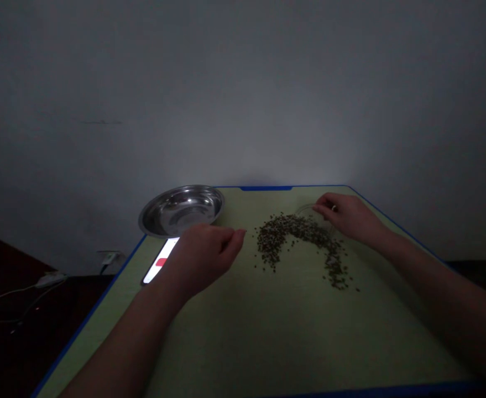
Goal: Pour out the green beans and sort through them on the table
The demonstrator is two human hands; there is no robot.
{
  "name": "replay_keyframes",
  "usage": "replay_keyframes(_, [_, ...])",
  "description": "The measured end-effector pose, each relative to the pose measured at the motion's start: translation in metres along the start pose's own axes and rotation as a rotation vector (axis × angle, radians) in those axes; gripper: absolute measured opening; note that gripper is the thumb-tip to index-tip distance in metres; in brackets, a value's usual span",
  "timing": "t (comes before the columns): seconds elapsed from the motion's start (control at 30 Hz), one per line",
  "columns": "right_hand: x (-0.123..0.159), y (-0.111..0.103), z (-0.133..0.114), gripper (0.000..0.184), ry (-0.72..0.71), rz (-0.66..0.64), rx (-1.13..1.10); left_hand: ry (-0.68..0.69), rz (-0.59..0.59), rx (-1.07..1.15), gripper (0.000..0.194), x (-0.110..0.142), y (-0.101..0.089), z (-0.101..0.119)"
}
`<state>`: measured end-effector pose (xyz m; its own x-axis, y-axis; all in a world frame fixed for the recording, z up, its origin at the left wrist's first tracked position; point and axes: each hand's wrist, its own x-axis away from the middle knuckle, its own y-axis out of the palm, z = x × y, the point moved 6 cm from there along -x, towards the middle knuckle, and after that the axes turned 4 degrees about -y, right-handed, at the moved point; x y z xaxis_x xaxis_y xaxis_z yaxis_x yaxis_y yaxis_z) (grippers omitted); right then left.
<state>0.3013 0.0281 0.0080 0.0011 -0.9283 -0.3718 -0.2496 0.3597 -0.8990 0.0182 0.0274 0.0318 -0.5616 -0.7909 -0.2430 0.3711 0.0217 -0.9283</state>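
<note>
A curved heap of small dark beans or seeds [294, 225] is spread over the table, with loose ones scattered round its edges. My right hand [342, 214] is closed at the heap's far right side, thumb and fingers pinching the rim of a clear, see-through dish [306, 207]. Most of that dish is hard to make out in the dim light. To the left of the heap, my left hand [212, 251] hovers with its fingers curled and thumb against the forefinger. Whatever it may hold is too small or hidden to name.
A shiny steel basin [182, 213] stands at the table's far left corner. Beside it lies a phone with a lit screen [160, 262], partly behind my left forearm. The pale green table [243, 342] has blue edging and meets a grey wall. Cables and a plug [110, 258] are at the left.
</note>
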Motion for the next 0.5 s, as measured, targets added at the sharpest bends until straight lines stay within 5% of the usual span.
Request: replay_keyframes(0.5, [-0.024,0.005,0.082,0.03,0.219,0.025,0.016,0.023,0.017,-0.015,0.049,0.0,0.001,-0.001])
